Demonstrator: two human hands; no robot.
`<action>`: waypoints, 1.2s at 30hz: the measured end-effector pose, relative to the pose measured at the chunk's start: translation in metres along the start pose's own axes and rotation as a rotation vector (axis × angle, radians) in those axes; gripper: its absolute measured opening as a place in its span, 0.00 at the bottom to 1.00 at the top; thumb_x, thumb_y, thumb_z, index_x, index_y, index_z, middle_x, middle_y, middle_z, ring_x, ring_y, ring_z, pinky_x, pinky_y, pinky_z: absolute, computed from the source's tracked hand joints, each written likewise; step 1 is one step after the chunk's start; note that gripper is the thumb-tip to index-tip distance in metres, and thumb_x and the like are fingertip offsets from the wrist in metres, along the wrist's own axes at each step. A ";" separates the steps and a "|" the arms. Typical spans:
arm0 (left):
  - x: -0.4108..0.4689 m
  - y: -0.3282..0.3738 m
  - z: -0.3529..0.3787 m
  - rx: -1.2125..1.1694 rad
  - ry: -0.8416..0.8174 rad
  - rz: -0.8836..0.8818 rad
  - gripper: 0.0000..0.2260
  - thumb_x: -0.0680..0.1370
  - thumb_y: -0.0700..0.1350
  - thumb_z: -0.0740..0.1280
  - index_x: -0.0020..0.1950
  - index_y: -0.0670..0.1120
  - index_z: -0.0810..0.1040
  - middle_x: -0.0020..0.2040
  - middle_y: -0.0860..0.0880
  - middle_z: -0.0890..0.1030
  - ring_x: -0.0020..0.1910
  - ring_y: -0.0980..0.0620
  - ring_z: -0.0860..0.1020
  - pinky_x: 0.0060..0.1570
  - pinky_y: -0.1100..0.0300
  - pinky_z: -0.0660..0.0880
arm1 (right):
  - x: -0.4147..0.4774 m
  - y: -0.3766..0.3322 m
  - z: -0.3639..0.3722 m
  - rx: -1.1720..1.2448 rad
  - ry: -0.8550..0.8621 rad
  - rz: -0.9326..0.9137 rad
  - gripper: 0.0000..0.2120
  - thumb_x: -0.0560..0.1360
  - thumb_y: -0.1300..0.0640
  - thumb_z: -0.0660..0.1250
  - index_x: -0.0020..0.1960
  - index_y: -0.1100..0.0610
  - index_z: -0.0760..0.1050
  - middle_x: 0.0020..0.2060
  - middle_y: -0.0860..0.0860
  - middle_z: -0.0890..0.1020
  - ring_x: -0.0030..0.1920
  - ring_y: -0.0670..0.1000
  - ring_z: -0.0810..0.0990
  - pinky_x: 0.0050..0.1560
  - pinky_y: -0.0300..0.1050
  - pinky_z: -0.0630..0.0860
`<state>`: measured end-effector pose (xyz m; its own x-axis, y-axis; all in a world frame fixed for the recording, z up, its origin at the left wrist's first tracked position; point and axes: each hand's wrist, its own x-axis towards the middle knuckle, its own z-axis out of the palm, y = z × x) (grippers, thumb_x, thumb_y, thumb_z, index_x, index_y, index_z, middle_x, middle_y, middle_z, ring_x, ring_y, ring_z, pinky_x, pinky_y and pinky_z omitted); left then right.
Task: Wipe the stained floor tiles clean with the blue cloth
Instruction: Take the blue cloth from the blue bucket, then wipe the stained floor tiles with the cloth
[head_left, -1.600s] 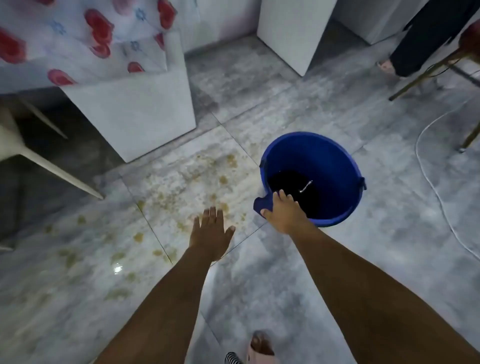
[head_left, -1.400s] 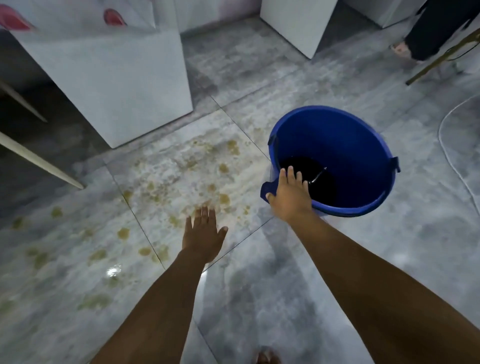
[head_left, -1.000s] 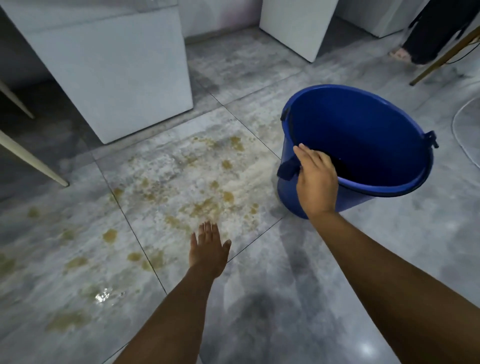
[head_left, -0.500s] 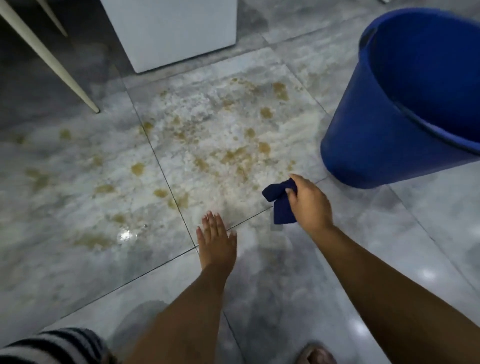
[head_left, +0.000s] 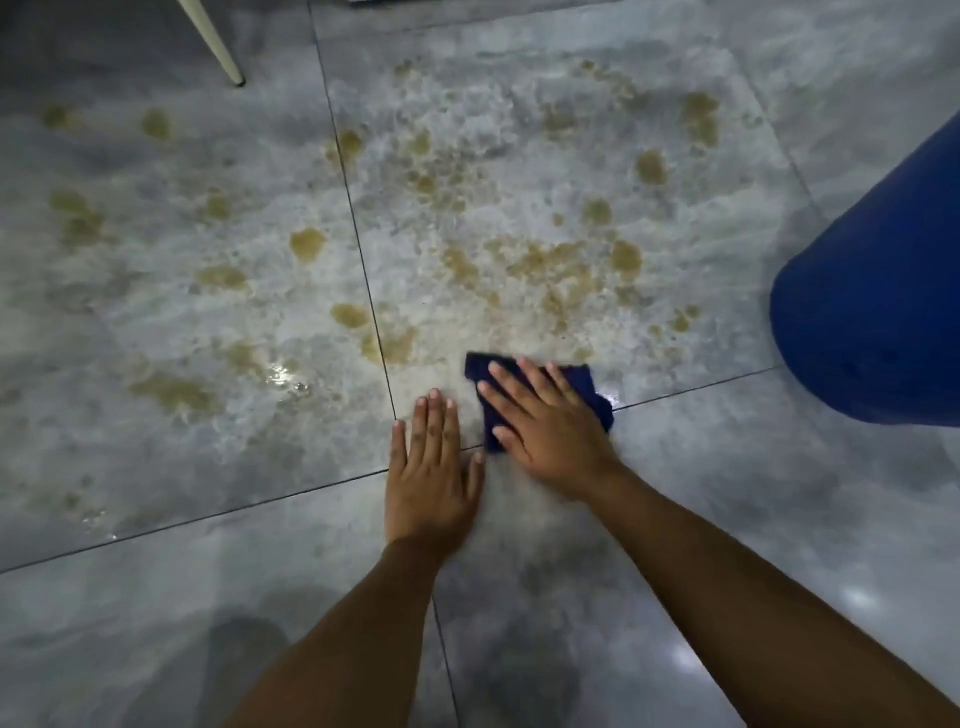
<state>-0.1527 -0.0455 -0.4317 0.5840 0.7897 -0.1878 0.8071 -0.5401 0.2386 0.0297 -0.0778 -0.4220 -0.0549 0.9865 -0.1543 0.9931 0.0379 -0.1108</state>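
Head view: the blue cloth, which half a second ago hung pinched in the right hand beside the bucket, now lies spread on the floor under that hand; the fingers are straight and splayed, pressing it flat rather than curling round it. The left hand stays flat on the tile just beside it at 9 o'clock, fingers together and holding nothing, probably as a prop. The cloth sits at the near edge of the stained floor tiles, at 6 o'clock from the thickest brown blotches and across the grout line; so wiping looks just begun, with every blotch toward 12 and 10 o'clock yet untouched.

Most of the cloth is covered by the palm; whether it is wet I cannot tell. The bucket is cut off at 3 o'clock, its rim and inside out of view; a chair leg at 11 o'clock is cropped too; the far-left stains fade into dimness.
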 end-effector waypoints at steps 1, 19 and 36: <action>0.000 -0.001 0.002 -0.002 0.011 0.005 0.30 0.80 0.55 0.49 0.78 0.39 0.56 0.78 0.41 0.55 0.78 0.45 0.51 0.75 0.44 0.51 | 0.017 0.007 -0.002 0.004 0.021 0.072 0.25 0.81 0.46 0.52 0.75 0.52 0.61 0.75 0.51 0.62 0.75 0.58 0.60 0.74 0.57 0.52; 0.026 0.029 -0.010 -0.029 -0.018 0.033 0.29 0.82 0.55 0.42 0.78 0.40 0.48 0.78 0.41 0.48 0.77 0.43 0.45 0.75 0.45 0.42 | -0.002 0.039 -0.020 0.080 -0.033 0.959 0.32 0.81 0.47 0.53 0.78 0.62 0.47 0.77 0.59 0.41 0.72 0.62 0.57 0.70 0.56 0.58; 0.087 0.056 0.003 0.014 -0.015 0.047 0.32 0.80 0.58 0.46 0.79 0.43 0.45 0.79 0.44 0.46 0.78 0.48 0.42 0.76 0.49 0.41 | 0.007 0.127 -0.008 0.181 0.155 1.143 0.27 0.82 0.47 0.46 0.78 0.55 0.51 0.78 0.52 0.52 0.77 0.59 0.45 0.74 0.62 0.44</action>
<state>-0.0566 -0.0081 -0.4373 0.6226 0.7588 -0.1913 0.7797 -0.5807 0.2340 0.1561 -0.0645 -0.4293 0.8874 0.4409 -0.1345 0.4261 -0.8959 -0.1255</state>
